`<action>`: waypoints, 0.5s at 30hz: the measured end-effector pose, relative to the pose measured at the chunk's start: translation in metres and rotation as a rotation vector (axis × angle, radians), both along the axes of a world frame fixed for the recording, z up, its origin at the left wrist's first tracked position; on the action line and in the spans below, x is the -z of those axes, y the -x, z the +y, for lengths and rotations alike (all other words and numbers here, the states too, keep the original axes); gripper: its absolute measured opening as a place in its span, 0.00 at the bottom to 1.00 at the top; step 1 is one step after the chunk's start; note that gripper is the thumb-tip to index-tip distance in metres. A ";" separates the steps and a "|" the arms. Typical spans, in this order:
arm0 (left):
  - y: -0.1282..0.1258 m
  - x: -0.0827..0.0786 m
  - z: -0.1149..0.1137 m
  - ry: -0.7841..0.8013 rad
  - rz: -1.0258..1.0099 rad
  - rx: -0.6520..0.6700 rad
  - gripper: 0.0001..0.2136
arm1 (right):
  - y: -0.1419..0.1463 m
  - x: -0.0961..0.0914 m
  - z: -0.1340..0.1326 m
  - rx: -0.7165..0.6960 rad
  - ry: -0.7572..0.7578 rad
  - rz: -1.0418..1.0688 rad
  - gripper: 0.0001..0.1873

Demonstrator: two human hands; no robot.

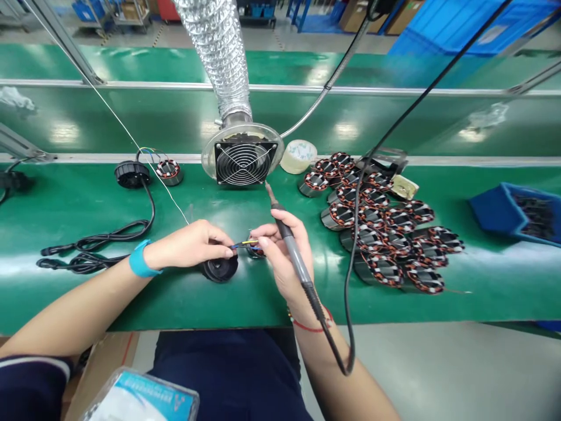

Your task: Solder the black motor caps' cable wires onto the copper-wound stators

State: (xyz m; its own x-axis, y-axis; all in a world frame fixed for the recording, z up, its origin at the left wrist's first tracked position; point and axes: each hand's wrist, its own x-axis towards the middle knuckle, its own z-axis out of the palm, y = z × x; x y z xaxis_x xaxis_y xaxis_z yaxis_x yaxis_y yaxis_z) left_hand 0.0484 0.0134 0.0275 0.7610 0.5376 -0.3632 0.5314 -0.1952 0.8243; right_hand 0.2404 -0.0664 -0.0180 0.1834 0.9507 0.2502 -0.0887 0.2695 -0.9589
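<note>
My right hand (284,248) holds a soldering iron (293,248) between thumb and fingers, its tip pointing up and away toward the fan. The same hand's fingertips are also at thin coloured wires (249,242), yellow and blue among them. At the other end of these wires my left hand (205,245) is closed, pinching them above a round black housing (220,269). Partly hidden behind my right fingers stands a motor stator (255,251). A strand of solder wire (177,207) runs down from the upper left to my left hand.
A fume extractor fan (243,164) on a silver duct (214,52) stands ahead. Several stators (372,216) cluster at right, near a tape roll (298,156) and a blue bin (504,213). Left are a wired black housing (131,174), another stator (169,172) and coiled cables (100,242). The iron's cord (356,263) hangs across.
</note>
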 end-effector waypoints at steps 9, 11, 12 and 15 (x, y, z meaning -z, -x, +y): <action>-0.015 -0.005 -0.005 0.091 -0.278 -0.266 0.15 | 0.005 0.004 -0.002 0.035 -0.002 -0.005 0.22; -0.019 -0.008 -0.007 0.014 -0.244 -0.212 0.14 | 0.006 0.006 -0.003 0.057 -0.004 -0.008 0.23; -0.021 -0.010 -0.008 -0.026 -0.229 -0.181 0.14 | 0.007 0.006 -0.003 0.065 -0.006 -0.010 0.23; -0.021 -0.013 -0.010 -0.115 -0.202 -0.124 0.13 | 0.007 0.007 -0.004 0.073 -0.013 -0.018 0.23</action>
